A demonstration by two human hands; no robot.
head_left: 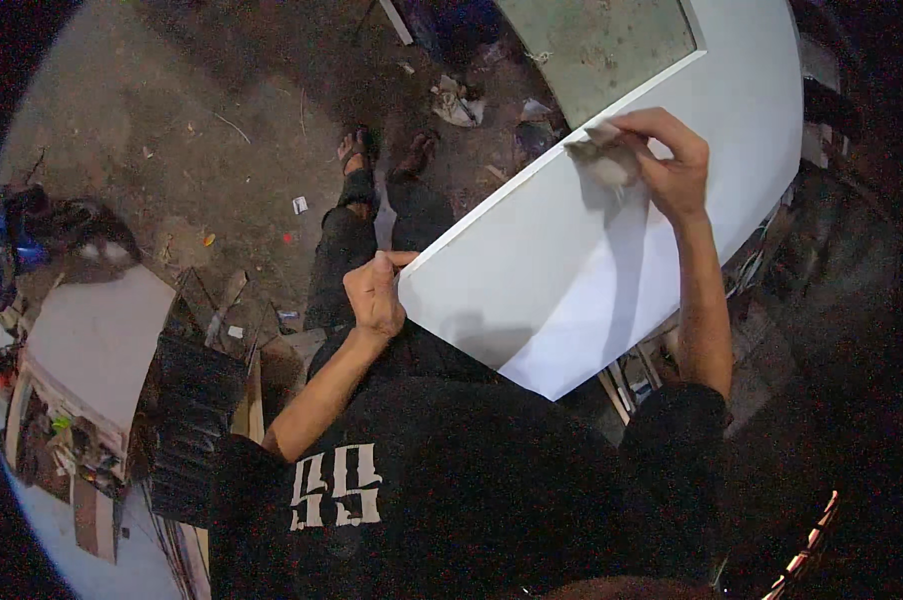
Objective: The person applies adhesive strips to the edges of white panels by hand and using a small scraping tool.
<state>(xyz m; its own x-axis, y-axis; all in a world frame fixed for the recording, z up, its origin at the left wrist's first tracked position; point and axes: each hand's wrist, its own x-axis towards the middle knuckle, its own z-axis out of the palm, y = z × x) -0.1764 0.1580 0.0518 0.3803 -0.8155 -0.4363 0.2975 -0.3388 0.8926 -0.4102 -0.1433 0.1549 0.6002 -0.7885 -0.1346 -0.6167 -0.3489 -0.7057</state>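
A large white panel (572,250) slants across the middle, its near corner over my lap. My left hand (375,293) grips the panel's left edge, thumb on top. Pressed against the upper edge of the white face is a crumpled grey rag (602,158), and my right hand (672,165) is closed on it. Beyond that edge the panel has a grey-green inset surface (602,40). My legs in dark trousers and my sandalled feet (387,155) show below the panel on the dirt floor.
The dirt floor (172,130) is littered with scraps and crumpled paper (457,102). A white board (92,345) and a black ridged object (187,420) lie at the left. Dark bags (62,230) sit at the far left. Frame pieces lie under the panel at right (632,380).
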